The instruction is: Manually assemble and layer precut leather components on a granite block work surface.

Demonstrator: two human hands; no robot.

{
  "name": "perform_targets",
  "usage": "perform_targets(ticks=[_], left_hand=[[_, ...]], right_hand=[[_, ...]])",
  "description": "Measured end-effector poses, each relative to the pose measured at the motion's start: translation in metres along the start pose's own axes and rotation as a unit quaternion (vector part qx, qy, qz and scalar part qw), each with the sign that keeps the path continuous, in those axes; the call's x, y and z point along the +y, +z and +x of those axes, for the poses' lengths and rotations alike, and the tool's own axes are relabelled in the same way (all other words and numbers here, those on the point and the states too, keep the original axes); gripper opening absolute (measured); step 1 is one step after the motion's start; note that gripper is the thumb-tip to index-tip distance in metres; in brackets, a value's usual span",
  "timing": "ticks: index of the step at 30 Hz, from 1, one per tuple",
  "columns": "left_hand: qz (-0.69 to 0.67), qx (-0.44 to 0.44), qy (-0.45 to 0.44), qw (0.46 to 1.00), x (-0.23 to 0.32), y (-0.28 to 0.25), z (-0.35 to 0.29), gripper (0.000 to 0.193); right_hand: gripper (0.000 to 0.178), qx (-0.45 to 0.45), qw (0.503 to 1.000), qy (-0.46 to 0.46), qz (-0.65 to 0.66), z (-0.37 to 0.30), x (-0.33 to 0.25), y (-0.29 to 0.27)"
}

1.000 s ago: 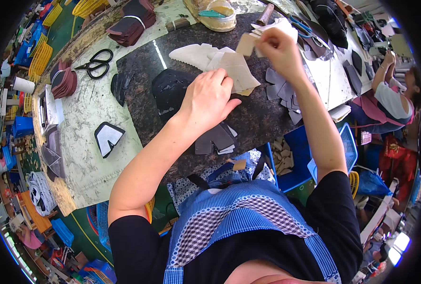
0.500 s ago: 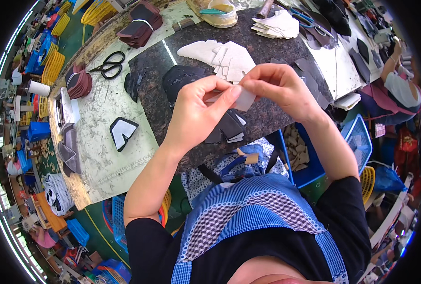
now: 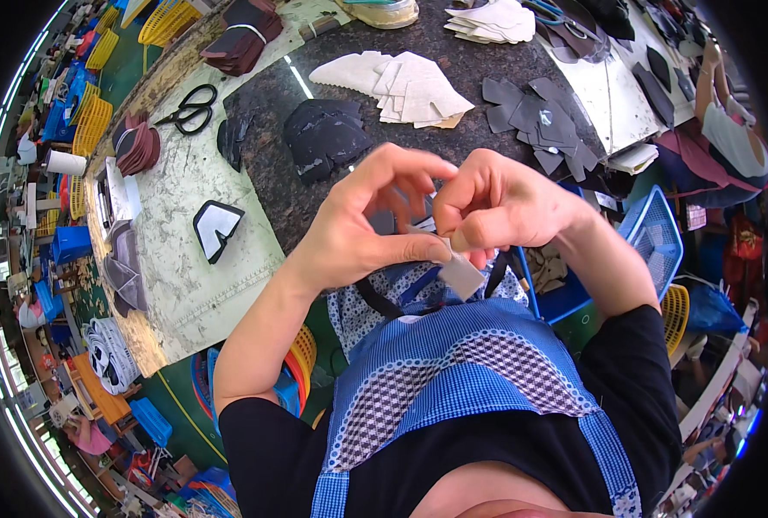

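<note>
My left hand (image 3: 362,229) pinches one end of a small pale grey piece (image 3: 458,272), thumb under, fingers arched above it. My right hand (image 3: 496,207) grips its other end (fingers curled tight). The piece hangs off the tabletop's (image 3: 185,285) near edge, over my blue checked apron (image 3: 461,380). Beyond lie dark cut pieces (image 3: 323,134) and a pale stack (image 3: 410,86).
</note>
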State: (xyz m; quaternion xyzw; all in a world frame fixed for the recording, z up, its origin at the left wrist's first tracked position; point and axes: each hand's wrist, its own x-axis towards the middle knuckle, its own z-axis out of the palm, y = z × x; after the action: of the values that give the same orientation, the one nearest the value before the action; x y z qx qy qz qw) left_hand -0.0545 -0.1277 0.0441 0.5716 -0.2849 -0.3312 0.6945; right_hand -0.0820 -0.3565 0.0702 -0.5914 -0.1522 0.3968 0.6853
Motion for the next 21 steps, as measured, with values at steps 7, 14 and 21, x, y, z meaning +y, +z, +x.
perform_targets(ticks=[7,14,21], left_hand=[[0.435,0.066,0.342,0.830,0.007,0.026,-0.013,0.034],[0.541,-0.013,0.393,0.743,0.024,0.049,-0.073,0.017],[0.020,0.181,-0.001,0.983,-0.021,0.047,-0.110,0.015]], right_hand=[[0.006,-0.010,0.987,-0.105,0.122,-0.006,0.040,0.014],[0.017,0.219,0.930,-0.187,0.229,-0.067,0.114,-0.025],[0.036,0.341,0.745,0.357,-0.449,-0.172,0.161,-0.041]])
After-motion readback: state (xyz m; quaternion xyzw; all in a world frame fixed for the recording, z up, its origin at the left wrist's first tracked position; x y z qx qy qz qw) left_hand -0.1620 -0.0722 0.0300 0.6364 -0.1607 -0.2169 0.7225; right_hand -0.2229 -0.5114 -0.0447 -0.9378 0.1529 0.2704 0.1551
